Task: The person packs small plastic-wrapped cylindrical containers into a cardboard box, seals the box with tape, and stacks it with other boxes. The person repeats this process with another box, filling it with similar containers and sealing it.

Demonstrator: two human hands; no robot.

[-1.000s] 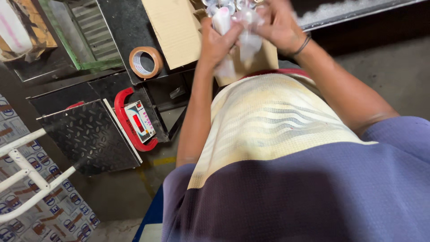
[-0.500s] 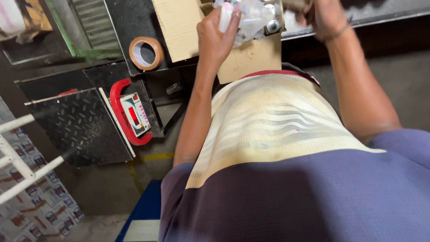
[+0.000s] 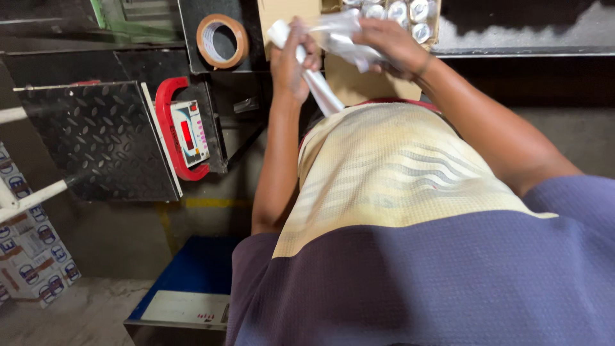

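Hands work at the top centre of the head view, above a cardboard box (image 3: 349, 83) that sits at the top of the frame, just beyond the person's striped yellow and purple shirt (image 3: 397, 192). The left hand (image 3: 291, 64) is closed in a fist around a twisted white plastic bag (image 3: 320, 86), whose tail runs down and to the right from the fist toward the shirt. The right hand (image 3: 387, 45) is also curled shut, gripping the crumpled clear upper part of the same plastic where it bunches just under the box's open top. Inside that top, at the upper edge of the frame, a cluster of small shiny round-topped containers (image 3: 400, 11) shows; how many there are cannot be told.

To the left, a roll of brown packing tape (image 3: 221, 40) lies flat on the dark tabletop (image 3: 192, 25), well apart from both hands. Below it, a weighing scale with a black checker-plate platform (image 3: 96, 138) and a red-framed display (image 3: 189, 131) fills the left middle. A blue platform (image 3: 192, 275) sits at the lower centre-left, and printed cartons (image 3: 29, 256) stand at the lower left.

As a judgement: the plastic is thin and pulled taut between two fists, so a hard tug could tear it or yank it loose from one grip. The box rests close to the tabletop's near edge, and a pull toward the body could tip it and spill the containers.
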